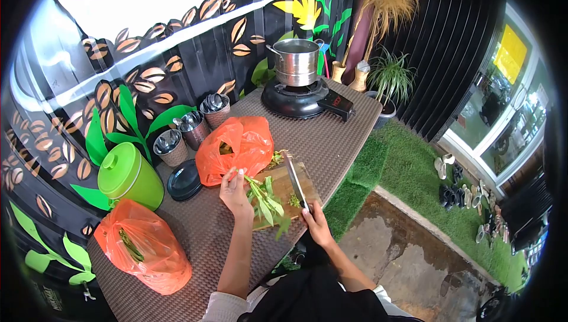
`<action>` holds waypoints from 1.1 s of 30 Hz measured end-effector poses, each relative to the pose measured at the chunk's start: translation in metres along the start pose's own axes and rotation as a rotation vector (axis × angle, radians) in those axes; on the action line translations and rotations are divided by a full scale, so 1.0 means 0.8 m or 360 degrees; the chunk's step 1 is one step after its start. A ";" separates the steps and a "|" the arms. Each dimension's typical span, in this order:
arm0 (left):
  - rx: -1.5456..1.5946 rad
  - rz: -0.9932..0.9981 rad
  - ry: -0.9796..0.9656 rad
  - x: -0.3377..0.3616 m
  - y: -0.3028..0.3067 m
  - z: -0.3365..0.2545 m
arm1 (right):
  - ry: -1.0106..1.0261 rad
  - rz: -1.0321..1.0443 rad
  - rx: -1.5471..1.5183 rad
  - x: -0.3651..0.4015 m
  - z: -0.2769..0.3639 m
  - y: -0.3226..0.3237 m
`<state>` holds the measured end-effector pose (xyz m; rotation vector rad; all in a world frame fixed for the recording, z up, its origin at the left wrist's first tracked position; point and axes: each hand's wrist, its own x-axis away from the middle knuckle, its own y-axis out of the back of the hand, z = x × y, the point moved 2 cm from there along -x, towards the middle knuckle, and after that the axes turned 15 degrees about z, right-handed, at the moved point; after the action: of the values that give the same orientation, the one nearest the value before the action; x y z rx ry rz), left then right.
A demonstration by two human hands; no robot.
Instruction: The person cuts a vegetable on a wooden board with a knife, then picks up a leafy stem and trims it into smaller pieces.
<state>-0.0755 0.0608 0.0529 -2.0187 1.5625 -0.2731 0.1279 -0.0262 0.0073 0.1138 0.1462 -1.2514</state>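
My left hand (235,195) is closed on a bunch of leafy green stems (265,201), whose leaves hang over the left side of a wooden cutting board (278,189). In my right hand (316,223) is the handle of a knife (294,180), its long blade pointing away from me above the board. Small chopped green pieces (294,200) lie on the wood beside the blade. Trimmed stem ends (278,158) sit at the board's far edge. Just beyond my left hand stands an orange plastic bag (236,147) with greens inside.
A second orange bag (145,248) stands at the table's near left, by a green lidded bucket (131,174). Dark plates (184,181) and several cutlery cups (171,147) line the wall. A steel pot (296,61) sits on a portable stove (296,98) at the far end.
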 end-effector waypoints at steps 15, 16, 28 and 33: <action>0.0039 0.0102 0.0473 0.013 0.004 0.057 | -0.0315 0.0093 0.0683 0.005 0.028 -0.043; 0.0053 0.0112 0.0540 0.014 0.003 0.055 | -0.0315 0.0092 0.0684 0.006 0.028 -0.040; 0.0282 0.0288 0.0632 0.013 0.007 0.081 | -0.0407 0.0029 0.0488 0.004 0.009 -0.011; 0.0690 0.0399 0.0890 0.019 -0.005 0.093 | -0.0360 -0.0034 0.0335 0.009 0.013 -0.006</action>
<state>-0.0316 0.0701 -0.0088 -1.4571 1.8565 -1.0470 0.1258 -0.0366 0.0166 0.1518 -0.1809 -1.2895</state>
